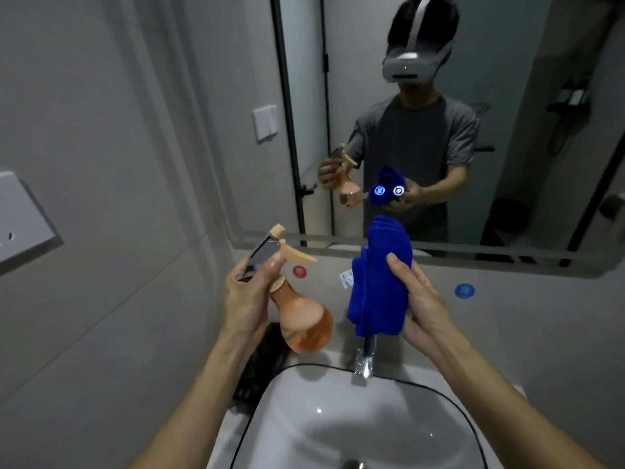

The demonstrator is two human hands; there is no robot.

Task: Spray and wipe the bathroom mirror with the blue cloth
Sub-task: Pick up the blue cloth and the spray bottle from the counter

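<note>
My left hand [248,296] grips the neck and trigger head of an orange spray bottle [301,319], held tilted with its nozzle pointing up and left, below the mirror. My right hand [417,299] holds a folded blue cloth [378,282] upright in front of the mirror's lower edge. The bathroom mirror [439,113] fills the upper right of the view and reflects a person with both hands, bottle and cloth. Two small lit round buttons glow on the mirror glass just above the cloth.
A white sink basin [355,428] with a dark rim lies below my arms, and a chrome tap [365,360] stands behind it. Red [299,271] and blue [464,290] round stickers mark the wall under the mirror. A grey wall with a panel [20,221] is at left.
</note>
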